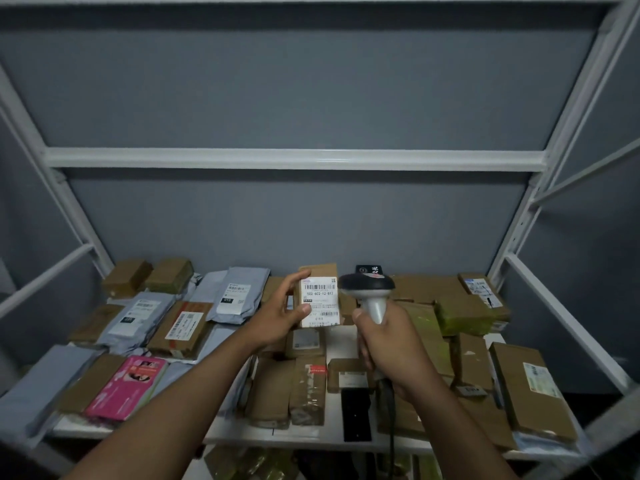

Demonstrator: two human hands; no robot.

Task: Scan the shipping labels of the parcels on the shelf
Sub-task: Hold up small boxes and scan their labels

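Observation:
My left hand (282,313) grips a small brown parcel (320,271) upright above the shelf, its white shipping label (319,302) with barcodes facing me. My right hand (388,344) grips the pale handle of a barcode scanner (367,287). The scanner's dark head sits just right of the label, nearly touching the parcel's edge. A black cable (391,420) hangs from the handle below my wrist.
The white shelf board (242,433) is covered with several brown boxes, grey mailer bags (239,296) and a pink packet (126,386). White steel uprights (554,168) flank both sides, and a crossbeam (294,159) runs above. More parcels lie on the level below.

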